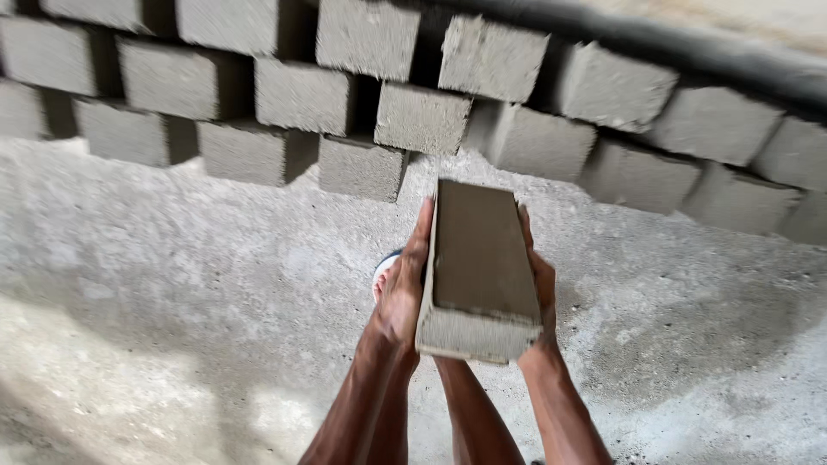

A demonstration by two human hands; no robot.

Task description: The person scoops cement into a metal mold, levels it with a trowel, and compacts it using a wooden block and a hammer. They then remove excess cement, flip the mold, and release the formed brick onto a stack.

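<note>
Just below frame centre, clamped a grey concrete block [481, 258] between two bare hands, carried end-on and clear of the ground. Pressed the left hand [401, 288] flat against the block's nine o'clock face, fingers stretched along it towards twelve, nothing curled underneath as far as could be seen. Set the right hand [540, 297] likewise on the three o'clock face, mostly hidden behind the block's edge, only fingertips and the heel of the palm showing. Kept both hands open and flat, gripping by squeeze alone, wrists close together at six o'clock beneath the near end. Judged the step as mid-carry: block lifted, not yet put down anywhere. Judged that any next move would call for steady inward pressure from both palms, since a damp-looking block with a crumbly near edge could slip or break if the squeeze eased, and for level lowering rather than dropping. Glimpsed a small white, blue-rimmed thing [380, 269] at nine o'clock of the left hand, partly hidden behind it; could not tell what. Saw dusty concrete floor [172, 284] all round. Found, farther out at twelve o'clock, rows of similar grey blocks [422, 116] laid with gaps between, spanning ten to two o'clock, well apart from the carried one. Noted a dark pipe-like band [689, 47] beyond them at one o'clock.
</note>
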